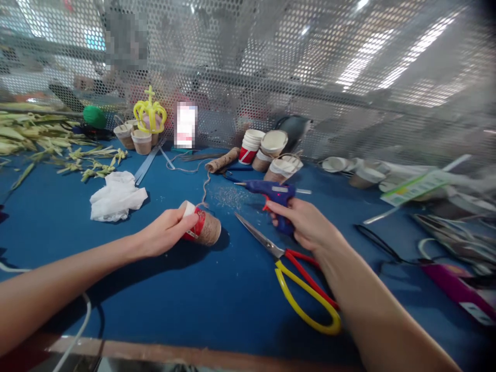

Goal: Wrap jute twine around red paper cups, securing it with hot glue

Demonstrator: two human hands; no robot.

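Observation:
My left hand (170,230) grips a red-and-white paper cup (200,223) tilted on its side, its right part wound with brown twine. From the cup a strand of twine (205,188) runs up to a roll of twine (222,159) lying behind it. My right hand (300,219) is closed round the handle of a blue hot glue gun (267,189), nozzle pointing left, a clear glue stick jutting from its back. Below it on the blue table lie large scissors (271,247) with one red and one yellow handle, partly hidden by my right forearm.
Twine-wrapped cups (284,166) stand at the back, more at the left beside a yellow crown (150,116). A crumpled white cloth or tissue (117,197) and dry husks (31,129) lie left. A purple object (459,289) and cords sit right. A perforated metal screen (232,62) closes the back.

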